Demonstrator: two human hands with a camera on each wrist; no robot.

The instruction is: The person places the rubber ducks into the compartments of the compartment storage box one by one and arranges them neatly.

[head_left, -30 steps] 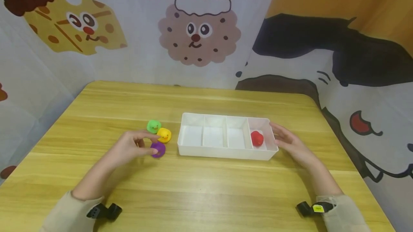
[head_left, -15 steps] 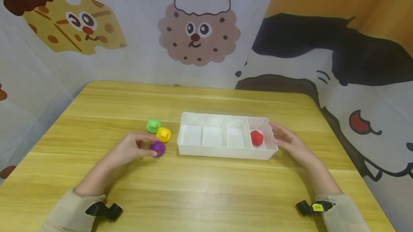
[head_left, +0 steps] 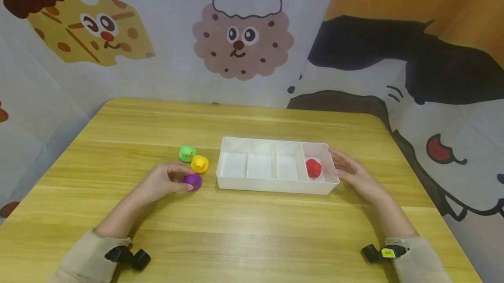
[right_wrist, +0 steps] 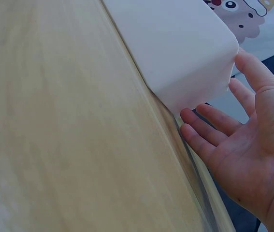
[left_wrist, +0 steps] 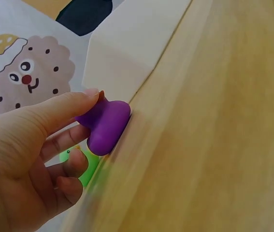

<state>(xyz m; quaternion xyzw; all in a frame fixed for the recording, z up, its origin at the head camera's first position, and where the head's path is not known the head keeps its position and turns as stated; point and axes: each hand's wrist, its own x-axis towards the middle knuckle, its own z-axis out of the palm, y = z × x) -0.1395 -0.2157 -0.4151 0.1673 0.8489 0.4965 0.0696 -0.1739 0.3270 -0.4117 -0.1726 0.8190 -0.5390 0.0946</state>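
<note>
My left hand [head_left: 162,183] pinches a purple rubber duck [head_left: 193,181] between thumb and fingers, low at the tabletop. In the left wrist view, the thumb lies on the upper part of the purple duck [left_wrist: 108,126]. A yellow rubber duck [head_left: 200,165] sits just behind it, and a green rubber duck [head_left: 187,153] stands beyond that. To the right is a white box [head_left: 260,184] divided into compartments, with a red rubber duck [head_left: 313,169] in its rightmost one. My right hand [head_left: 356,177] touches the box's right end with loosely extended fingers; the thumb is at its near corner.
The wooden table [head_left: 244,235] runs back to a hanging cloth [head_left: 165,77] printed with cartoon figures. A small black device is strapped at each wrist. The box's other compartments show bare white floors.
My left fingers have closed in on the purple duck, with the hand shifting slightly left and toward me. The right hand, the box and the other ducks stay in place.
</note>
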